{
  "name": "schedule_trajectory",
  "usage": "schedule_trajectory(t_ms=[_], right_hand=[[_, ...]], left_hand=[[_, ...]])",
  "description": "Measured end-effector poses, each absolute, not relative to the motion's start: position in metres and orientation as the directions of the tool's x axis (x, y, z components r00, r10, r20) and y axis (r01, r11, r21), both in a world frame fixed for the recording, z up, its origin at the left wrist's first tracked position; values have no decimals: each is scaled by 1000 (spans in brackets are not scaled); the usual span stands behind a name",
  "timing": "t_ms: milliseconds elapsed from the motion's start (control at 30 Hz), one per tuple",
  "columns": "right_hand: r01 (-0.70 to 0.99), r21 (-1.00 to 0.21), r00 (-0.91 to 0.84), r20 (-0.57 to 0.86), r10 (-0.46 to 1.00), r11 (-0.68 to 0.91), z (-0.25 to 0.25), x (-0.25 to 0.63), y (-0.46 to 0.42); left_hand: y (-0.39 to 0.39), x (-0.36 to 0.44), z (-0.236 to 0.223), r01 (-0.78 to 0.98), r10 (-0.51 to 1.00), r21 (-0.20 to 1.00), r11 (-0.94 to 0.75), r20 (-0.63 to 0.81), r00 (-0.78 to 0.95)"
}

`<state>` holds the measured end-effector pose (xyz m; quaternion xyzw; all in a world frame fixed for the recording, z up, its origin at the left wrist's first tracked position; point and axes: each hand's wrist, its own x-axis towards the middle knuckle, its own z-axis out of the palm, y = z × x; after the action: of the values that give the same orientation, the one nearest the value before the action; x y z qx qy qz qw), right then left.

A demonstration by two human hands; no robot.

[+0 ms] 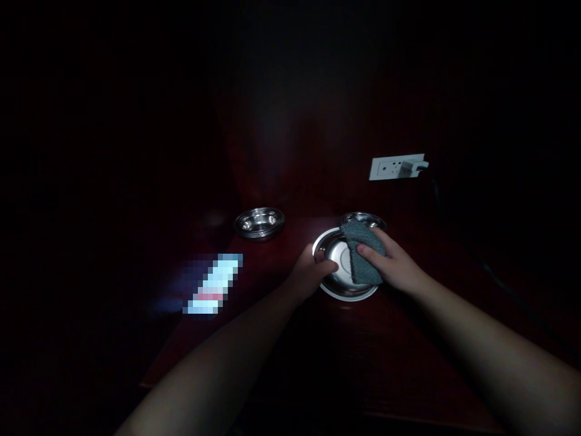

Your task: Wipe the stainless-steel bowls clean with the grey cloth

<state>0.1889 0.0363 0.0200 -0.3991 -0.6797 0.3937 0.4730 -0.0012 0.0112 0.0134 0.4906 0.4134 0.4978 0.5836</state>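
Gleaming over the dark red bench (345, 351), the steel bowl (336, 254) was between two hands: the fingers of the left hand (311, 274) held its nine-o'clock rim, thumb inside, while those of the right hand (394, 260) gripped a grey-green cloth (367, 261) across its three-o'clock side. Another bowl (362, 217) showed behind at one o'clock, stacked bowls (259, 231) at ten, a pixelated bright patch (215, 284) near nine, a wall socket (385, 169) farther at one.

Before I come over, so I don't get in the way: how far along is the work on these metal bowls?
In hand: one bowl, gripped by the left hand, with the right hand holding a cloth in it. Done or left: the left stack and whatever sits behind the cloth; nothing visible shows which is finished.
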Motion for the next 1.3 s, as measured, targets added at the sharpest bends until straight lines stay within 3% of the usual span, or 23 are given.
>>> schedule_trajectory(t_ms=[533, 800, 1300], right_hand=[[389, -697, -209, 570, 795, 602, 30, 190, 29], [366, -738, -187, 540, 821, 568, 29, 190, 30], [306, -828, -176, 435, 883, 469, 26, 189, 33]], left_hand=[[11, 2, 10, -193, 982, 981, 18, 19, 189], [14, 0, 5, -138, 983, 990, 16, 10, 182], [13, 4, 7, -207, 995, 978, 9, 12, 98]])
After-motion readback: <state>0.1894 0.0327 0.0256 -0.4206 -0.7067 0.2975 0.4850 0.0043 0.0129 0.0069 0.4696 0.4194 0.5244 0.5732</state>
